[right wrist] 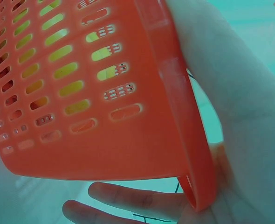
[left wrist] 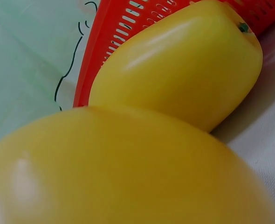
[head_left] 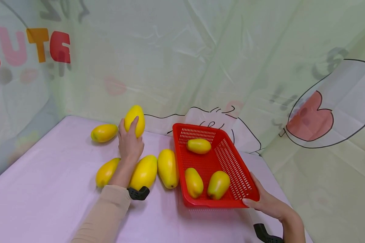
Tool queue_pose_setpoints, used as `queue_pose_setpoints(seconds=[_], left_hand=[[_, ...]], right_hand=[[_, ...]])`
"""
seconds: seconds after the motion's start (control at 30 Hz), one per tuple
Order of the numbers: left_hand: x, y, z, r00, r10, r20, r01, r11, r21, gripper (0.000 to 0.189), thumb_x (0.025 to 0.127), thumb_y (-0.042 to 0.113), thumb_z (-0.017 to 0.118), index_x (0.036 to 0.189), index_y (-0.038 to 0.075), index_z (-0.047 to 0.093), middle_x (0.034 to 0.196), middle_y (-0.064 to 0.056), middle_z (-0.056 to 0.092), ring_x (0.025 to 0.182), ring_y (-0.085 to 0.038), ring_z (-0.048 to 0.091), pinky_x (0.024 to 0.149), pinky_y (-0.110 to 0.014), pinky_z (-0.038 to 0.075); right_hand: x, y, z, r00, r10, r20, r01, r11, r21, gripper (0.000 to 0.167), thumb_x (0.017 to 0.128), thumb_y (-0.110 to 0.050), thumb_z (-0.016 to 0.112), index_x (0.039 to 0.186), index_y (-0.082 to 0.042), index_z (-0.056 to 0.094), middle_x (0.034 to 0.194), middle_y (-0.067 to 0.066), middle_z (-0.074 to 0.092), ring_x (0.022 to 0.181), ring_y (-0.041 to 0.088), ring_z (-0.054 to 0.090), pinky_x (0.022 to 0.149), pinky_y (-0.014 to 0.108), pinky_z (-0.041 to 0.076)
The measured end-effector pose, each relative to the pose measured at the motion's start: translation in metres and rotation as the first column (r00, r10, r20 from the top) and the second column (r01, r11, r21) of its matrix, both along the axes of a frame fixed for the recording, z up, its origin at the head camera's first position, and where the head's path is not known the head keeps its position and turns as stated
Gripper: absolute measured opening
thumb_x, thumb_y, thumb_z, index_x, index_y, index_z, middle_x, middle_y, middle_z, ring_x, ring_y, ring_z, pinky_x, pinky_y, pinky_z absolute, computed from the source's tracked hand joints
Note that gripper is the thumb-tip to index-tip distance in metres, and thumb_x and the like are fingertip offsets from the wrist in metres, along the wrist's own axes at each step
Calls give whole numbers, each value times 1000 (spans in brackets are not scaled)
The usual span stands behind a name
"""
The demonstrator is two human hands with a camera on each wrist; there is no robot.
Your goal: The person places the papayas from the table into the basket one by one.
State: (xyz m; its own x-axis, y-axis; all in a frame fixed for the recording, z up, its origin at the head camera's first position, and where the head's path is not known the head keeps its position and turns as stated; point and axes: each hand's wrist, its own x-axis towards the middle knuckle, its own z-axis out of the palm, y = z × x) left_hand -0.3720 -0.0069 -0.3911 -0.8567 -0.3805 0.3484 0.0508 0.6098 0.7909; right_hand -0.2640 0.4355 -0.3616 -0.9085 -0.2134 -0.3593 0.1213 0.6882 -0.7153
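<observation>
One yellow fruit (head_left: 137, 114) gripped in left hand (head_left: 130, 142), right hand (head_left: 267, 199) holding red basket (head_left: 214, 203) by a corner

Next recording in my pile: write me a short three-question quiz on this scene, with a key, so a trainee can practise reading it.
1. Multiple choice: what does the left grip hold?
A) a red lid
B) a smooth yellow oval fruit
C) nothing

2. True or false: the right grip is holding a fruit.

3. Count: inside the perforated red plastic basket, how many fruits does the head view show?

Key:
1. B.
2. False; the right grip holds the basket at its near-right corner.
3. Three: a far fruit, a near-left fruit and a near-right fruit.
</observation>
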Motion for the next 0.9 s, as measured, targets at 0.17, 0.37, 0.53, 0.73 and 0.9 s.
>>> queue_pose_setpoints(seconds=[0.17,0.37,0.53,0.73,0.9], left_hand=[[-1,2,1,992,31,-119,-29,999,13,69,87,7,64,144,35,37,156,-11,14,138,-33,27,95,-52,47],[-2,3,-1,978,33,-207,-33,999,4,67,87,7,65,143,33,40,155,-12,17,138,-33,28,96,-51,47],[-2,5,0,963,42,-268,-42,999,6,66,87,8,66,143,33,40,155,-12,18,138,-32,28,96,-50,48],[-1,10,0,934,47,-354,-44,999,16,69,85,5,68,141,33,42,154,-13,20,139,-33,29,96,-50,48],[0,13,4,911,50,-410,-48,999,15,69,84,5,68,141,33,42,154,-14,21,139,-33,30,92,-50,50]], right_hand=[[-1,1,0,1000,1,-6,-1,1000,14,108,86,-34,64,149,-20,-22,153,23,6,126,38,34,85,40,55],[-1,0,1,1000,5,-7,-5,999,32,108,87,-36,64,149,-20,-23,153,24,4,126,38,34,87,40,54],[-1,1,1,1000,-3,13,2,999,36,108,87,-36,63,149,-20,-23,153,24,5,126,39,33,88,42,54],[-1,2,0,998,-24,51,22,999,37,106,88,-37,62,149,-22,-23,152,23,8,125,38,34,89,46,53],[0,3,-1,998,-30,57,27,998,50,106,88,-38,62,149,-21,-23,152,24,7,125,39,34,89,47,52]])
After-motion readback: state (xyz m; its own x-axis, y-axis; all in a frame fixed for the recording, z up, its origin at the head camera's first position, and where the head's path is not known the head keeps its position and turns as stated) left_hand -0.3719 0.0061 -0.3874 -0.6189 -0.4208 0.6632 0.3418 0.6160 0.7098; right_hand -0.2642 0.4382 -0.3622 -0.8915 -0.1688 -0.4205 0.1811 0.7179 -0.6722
